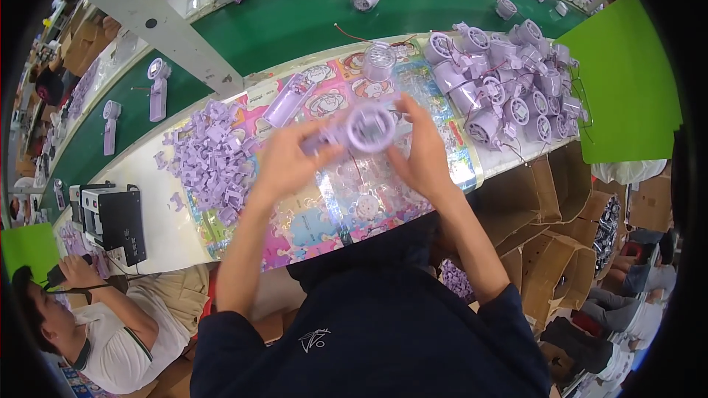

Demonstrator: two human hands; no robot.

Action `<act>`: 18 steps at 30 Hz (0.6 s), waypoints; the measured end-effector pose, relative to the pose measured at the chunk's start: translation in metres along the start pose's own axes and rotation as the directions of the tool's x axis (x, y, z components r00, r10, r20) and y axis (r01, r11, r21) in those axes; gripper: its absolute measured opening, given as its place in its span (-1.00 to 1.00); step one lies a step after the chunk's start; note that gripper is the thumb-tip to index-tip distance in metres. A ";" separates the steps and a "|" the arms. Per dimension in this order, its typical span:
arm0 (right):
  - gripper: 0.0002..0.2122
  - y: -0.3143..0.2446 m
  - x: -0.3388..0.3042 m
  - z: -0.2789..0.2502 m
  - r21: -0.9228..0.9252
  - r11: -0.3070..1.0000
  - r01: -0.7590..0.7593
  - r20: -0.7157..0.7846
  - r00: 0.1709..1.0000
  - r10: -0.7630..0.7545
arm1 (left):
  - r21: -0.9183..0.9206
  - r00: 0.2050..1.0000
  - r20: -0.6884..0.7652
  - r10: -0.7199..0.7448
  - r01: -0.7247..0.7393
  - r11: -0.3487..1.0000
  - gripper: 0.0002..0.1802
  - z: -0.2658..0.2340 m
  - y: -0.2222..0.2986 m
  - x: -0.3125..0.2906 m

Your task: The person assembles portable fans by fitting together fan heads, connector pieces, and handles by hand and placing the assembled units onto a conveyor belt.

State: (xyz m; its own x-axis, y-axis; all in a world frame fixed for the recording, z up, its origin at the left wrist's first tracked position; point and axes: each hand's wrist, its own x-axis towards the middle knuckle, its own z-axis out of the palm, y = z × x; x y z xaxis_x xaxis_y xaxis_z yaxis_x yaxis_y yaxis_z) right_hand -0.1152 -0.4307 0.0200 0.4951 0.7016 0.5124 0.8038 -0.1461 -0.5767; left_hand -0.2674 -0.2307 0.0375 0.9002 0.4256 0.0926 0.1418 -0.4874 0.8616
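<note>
Over the mat, my left hand [289,161] is closed around the handle end of a light purple handheld fan body [371,127]. Its round ring head points right, and motion blurs it slightly. My right hand [423,149] curves beside the ring with thumb and fingers apart; whether the fingertips touch the ring is hard to tell. Behind the fan lie a loose purple handle shell [289,100] and a round purple fan head [379,61] with a thin red wire. To the left is a heap of small purple plastic parts [214,155].
A pile of purple fan heads [516,81] with wires covers the right end of the table. A green conveyor belt [287,18] carries several fan pieces behind a metal post [151,18]. A black machine [114,217] stands left, near a seated person [118,324]. Cardboard boxes [553,265] sit lower right.
</note>
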 end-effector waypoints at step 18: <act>-0.71 0.023 -0.004 0.030 -0.052 0.990 -0.132 0.051 0.990 0.135 | 0.322 0.729 -0.599 -0.333 0.599 0.733 -0.45 -0.066 -0.124 0.246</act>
State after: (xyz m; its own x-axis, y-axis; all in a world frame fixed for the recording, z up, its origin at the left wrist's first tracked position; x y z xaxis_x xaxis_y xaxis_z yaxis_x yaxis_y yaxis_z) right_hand -0.1085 -0.4162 -0.0149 0.5814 0.7104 0.3966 0.7474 -0.2737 -0.6054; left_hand -0.0907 -0.0153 -0.0132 0.3622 0.9287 0.0798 0.7755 -0.3478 0.5269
